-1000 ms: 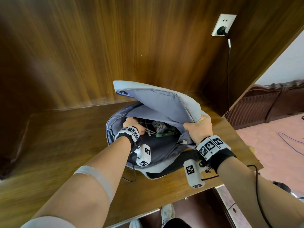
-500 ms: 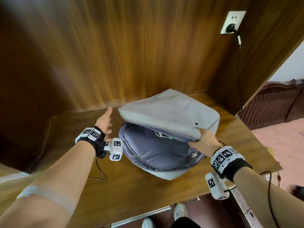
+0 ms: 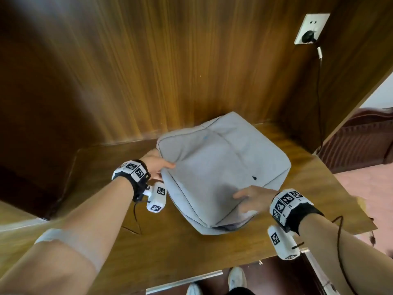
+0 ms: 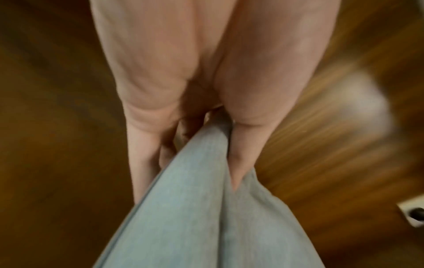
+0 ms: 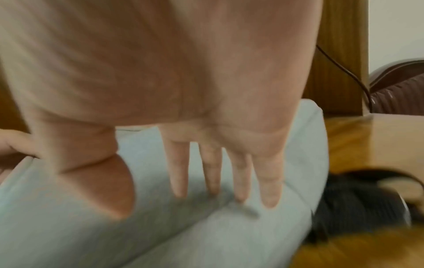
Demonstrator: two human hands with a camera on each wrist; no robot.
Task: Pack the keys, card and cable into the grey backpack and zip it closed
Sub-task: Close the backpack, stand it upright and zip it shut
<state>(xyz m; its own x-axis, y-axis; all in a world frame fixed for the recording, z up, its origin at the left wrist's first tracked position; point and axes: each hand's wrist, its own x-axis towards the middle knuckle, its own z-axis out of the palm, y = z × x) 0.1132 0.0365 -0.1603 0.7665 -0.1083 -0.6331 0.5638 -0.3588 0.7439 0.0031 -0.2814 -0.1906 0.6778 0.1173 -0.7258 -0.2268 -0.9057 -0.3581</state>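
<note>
The grey backpack [image 3: 212,167] lies flat on the wooden table [image 3: 212,250] with its front flap folded down over the opening. My left hand [image 3: 161,169] is at the bag's left edge. In the left wrist view its thumb [image 4: 238,163] and fingers [image 4: 142,163] pinch a fold of the grey backpack fabric [image 4: 195,226]. My right hand [image 3: 244,199] rests with straight fingers [image 5: 179,172] on the near right part of the flap, close to a small grey zipper pull [image 5: 245,210]. Keys, card and cable are out of sight.
Wooden wall panels close off the back and right of the table. A wall socket [image 3: 308,33] holds a black plug whose cable hangs down the right panel. A black strap [image 5: 348,199] lies beside the bag. The table's front edge is near my shoes [image 3: 237,277].
The left hand came out of the open bag, swung to its left side and now pinches that edge. The right hand lowered the lifted flap onto the bag and lies flat on it.
</note>
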